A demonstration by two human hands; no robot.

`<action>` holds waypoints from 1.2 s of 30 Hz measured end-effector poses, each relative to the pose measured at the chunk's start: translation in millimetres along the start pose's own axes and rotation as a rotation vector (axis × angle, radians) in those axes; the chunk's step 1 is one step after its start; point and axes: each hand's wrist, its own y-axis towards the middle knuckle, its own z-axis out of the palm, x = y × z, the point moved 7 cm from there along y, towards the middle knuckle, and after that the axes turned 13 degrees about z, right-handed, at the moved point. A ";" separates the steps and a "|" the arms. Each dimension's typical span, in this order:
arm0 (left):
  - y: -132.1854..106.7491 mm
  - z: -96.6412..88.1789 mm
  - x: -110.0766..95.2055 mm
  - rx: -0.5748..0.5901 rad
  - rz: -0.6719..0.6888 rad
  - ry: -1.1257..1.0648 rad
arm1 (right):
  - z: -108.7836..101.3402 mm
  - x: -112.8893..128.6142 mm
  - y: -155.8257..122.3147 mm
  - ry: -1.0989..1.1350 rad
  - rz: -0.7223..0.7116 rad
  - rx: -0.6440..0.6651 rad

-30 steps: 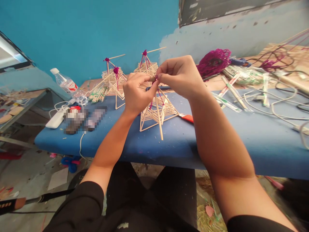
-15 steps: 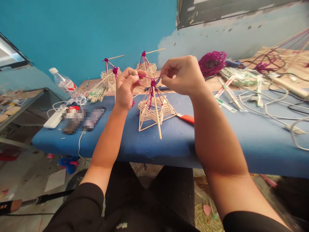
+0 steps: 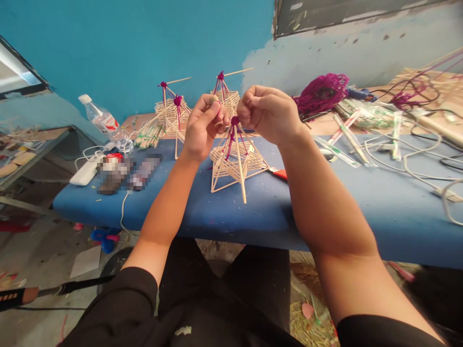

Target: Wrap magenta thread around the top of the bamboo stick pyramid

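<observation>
On the blue table cover stands a small frame of wooden sticks (image 3: 240, 164), its legs gathered at the top by a knot of purple yarn (image 3: 235, 120). My left hand (image 3: 202, 127) is pinched just left of the knot, with a bit of purple yarn showing at the thumb tip. Close by on the knot's right, my right hand (image 3: 271, 115) is closed in a pinch on the yarn, most of it hidden by the fingers. The red-orange handle of a cutter (image 3: 279, 174) lies beside the frame, under my right forearm.
Similar stick frames (image 3: 173, 113) stand behind, near a bundle of sticks (image 3: 148, 137). A plastic bottle (image 3: 103, 120) and white power bank (image 3: 85, 173) are at left. A purple yarn heap (image 3: 321, 94), wrapped sticks (image 3: 349, 140) and loose cables (image 3: 408, 159) lie at right.
My hands have come closer together over the knot, and the yarn stretched between them no longer shows as a line. The view has shifted slightly.
</observation>
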 end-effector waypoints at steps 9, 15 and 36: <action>-4.4 8.7 -18.2 0.019 0.027 0.003 | 8.1 11.5 -6.8 0.100 -0.063 -0.067; -6.4 10.7 -17.6 -0.022 -0.047 -0.034 | 7.5 3.2 0.3 0.196 -0.085 -0.069; -7.9 9.6 -34.2 0.052 -0.014 0.177 | 8.6 14.7 -14.2 0.033 -0.026 -0.090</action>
